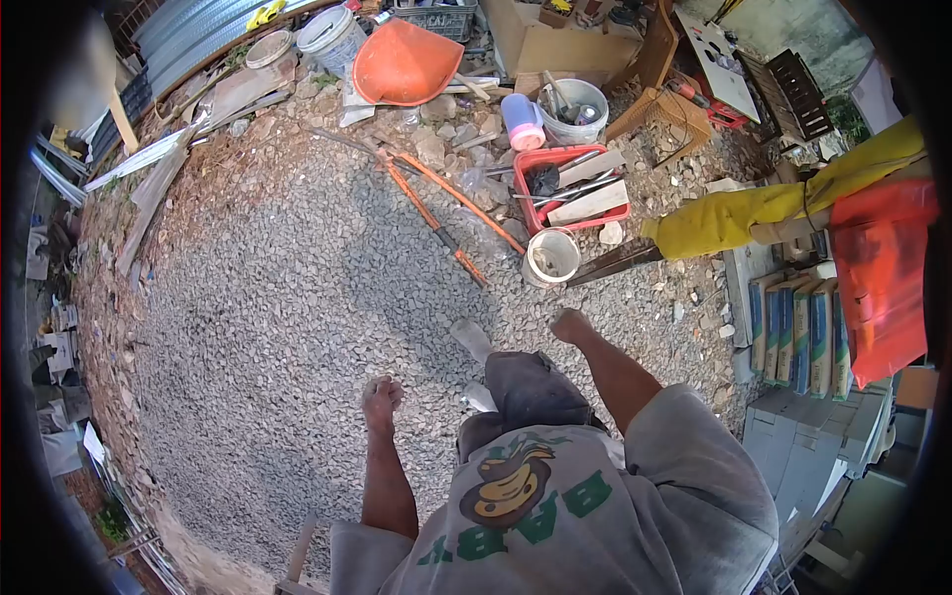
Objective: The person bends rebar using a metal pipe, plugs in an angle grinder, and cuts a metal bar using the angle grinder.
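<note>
My right hand (570, 325) looks curled shut, I can't tell about my left hand (380, 404), and with the white bucket (538, 270) just ahead, I should step flat on the loose stones (268, 327).

The shirt (585, 496) is gray with short sleeves, green letters and a yellow and brown picture. The pants (535, 389) are dark.
</note>
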{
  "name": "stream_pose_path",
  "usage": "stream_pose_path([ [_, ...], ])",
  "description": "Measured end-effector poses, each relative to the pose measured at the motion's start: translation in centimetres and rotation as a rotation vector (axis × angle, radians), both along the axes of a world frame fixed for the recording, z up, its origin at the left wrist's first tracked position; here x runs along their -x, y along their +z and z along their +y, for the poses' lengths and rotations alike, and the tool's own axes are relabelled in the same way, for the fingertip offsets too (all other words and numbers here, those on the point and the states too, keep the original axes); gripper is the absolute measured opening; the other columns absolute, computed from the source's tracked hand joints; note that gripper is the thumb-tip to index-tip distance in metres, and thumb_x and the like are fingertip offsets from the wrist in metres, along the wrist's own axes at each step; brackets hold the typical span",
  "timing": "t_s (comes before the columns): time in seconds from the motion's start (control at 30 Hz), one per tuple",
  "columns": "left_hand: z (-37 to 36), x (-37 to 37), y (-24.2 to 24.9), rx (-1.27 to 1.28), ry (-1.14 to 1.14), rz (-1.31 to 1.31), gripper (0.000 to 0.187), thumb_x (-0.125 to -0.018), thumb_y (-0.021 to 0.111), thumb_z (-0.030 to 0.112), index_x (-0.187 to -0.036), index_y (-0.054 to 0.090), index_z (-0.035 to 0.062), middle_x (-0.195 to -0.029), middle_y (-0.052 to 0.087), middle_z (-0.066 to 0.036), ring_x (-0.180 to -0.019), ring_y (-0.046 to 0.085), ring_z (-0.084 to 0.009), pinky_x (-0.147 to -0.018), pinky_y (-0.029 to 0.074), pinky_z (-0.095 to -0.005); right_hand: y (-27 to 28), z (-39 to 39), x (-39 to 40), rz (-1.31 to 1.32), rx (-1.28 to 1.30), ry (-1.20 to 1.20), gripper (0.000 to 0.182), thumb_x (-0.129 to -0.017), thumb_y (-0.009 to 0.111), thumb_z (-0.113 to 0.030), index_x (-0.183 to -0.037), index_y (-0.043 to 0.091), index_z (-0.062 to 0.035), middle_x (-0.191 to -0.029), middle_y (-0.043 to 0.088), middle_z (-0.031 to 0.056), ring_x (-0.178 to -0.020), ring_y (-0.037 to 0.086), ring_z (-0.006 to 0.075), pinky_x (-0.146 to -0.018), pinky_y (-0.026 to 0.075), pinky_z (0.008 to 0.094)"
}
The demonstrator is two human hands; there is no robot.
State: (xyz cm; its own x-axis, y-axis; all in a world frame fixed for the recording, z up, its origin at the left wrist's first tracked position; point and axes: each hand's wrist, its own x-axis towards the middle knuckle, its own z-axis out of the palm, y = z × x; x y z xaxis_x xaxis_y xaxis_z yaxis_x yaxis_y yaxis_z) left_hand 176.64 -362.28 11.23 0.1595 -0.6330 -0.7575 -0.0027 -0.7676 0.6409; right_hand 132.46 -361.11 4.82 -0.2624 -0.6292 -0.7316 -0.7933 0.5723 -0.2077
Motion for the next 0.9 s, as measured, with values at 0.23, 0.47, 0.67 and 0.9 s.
stream_pose_path([
  [0.23, 9.6, 0.6, -2.9, -0.134, 0.036, 0.087, 0.027, -0.087, 0.056, 0.024, -0.105, 0.058, 0.0037, -0.085, 0.065, -0.008, -0.069, 0.063, -0.0163, -0.059, 0.05, -0.0284, -0.8, 8.1, -1.7, -0.055, -0.074, 0.009, 0.042, -0.076, 0.059, -0.04, -0.099, 0.066, -0.0057, -0.107, 0.063, 0.0224, -0.103, 0.059, 0.0364, -0.09, 0.047, 0.0427],
  [0.47, 11.5, 1.5, -3.3, -0.261, -0.006, -0.004, 0.021, -0.089, 0.053, 0.018, -0.099, 0.058, -0.0004, -0.076, 0.064, -0.008, -0.06, 0.06, -0.0146, -0.049, 0.044, -0.0257, -2.9, 6.5, 0.2, -0.02, -0.056, 0.01, 0.043, -0.077, 0.059, -0.04, -0.099, 0.066, -0.0036, -0.108, 0.062, 0.0227, -0.103, 0.059, 0.0381, -0.088, 0.047, 0.0429],
  [0.67, 2.5, 1.3, -5.2, -0.213, 0.115, 0.041, 0.018, -0.088, 0.051, 0.014, -0.094, 0.057, -0.0018, -0.071, 0.06, -0.008, -0.054, 0.054, -0.0116, -0.043, 0.037, -0.0222, -2.5, -2.8, 0.8, -0.119, -0.023, -0.007, 0.042, -0.078, 0.058, -0.036, -0.105, 0.064, -0.0047, -0.108, 0.063, 0.0221, -0.104, 0.059, 0.0378, -0.09, 0.047, 0.0431],
  [0.9, -13.4, 9.6, -3.8, -0.017, 0.141, 0.173, 0.021, -0.091, 0.054, 0.017, -0.098, 0.057, -0.0029, -0.076, 0.061, -0.008, -0.057, 0.054, -0.0087, -0.046, 0.038, -0.0191, 1.3, -15.1, 3.1, -0.235, 0.054, 0.086, 0.032, -0.08, 0.057, -0.032, -0.097, 0.064, -0.0051, -0.095, 0.065, 0.0222, -0.095, 0.062, 0.0375, -0.085, 0.048, 0.0433],
])
